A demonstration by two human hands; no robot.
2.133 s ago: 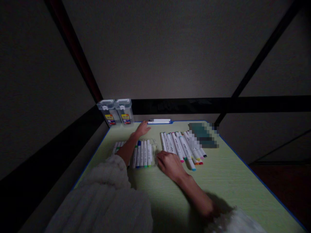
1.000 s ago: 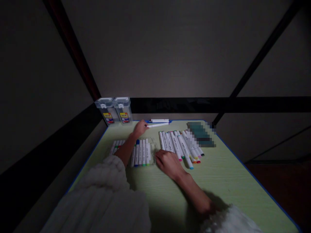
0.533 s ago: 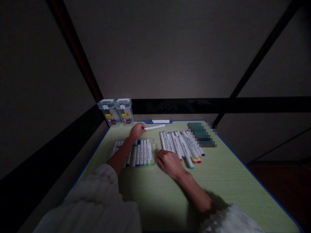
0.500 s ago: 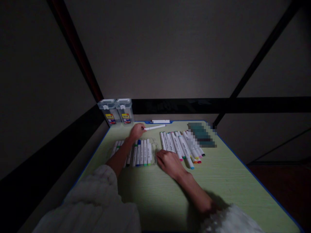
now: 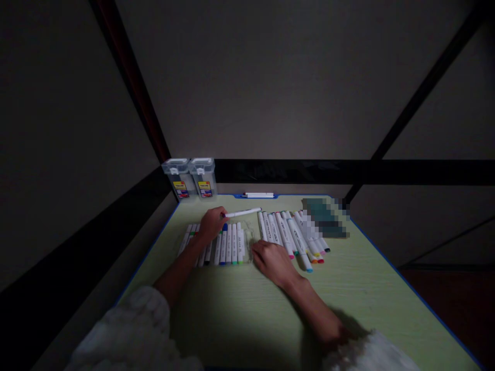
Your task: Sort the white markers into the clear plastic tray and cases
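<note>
My left hand (image 5: 211, 225) is closed on one end of a white marker (image 5: 243, 212), which points right, just above a row of white markers (image 5: 228, 246) with coloured caps lying in a clear tray. Fingers spread, my right hand (image 5: 274, 260) rests flat on the green table (image 5: 348, 288), touching the tray's right edge. Just right of it lies a second row of white markers (image 5: 294, 237) with coloured caps.
Two clear lidded boxes (image 5: 191, 178) with yellow labels stand at the table's far left corner. One or two white pens (image 5: 259, 195) lie along the far edge. A blurred dark patch (image 5: 325, 216) sits at the far right. Dark frame bars surround the table.
My left hand picked a white marker from the far edge and drew it back toward me, over the tray of markers. My right hand stayed put.
</note>
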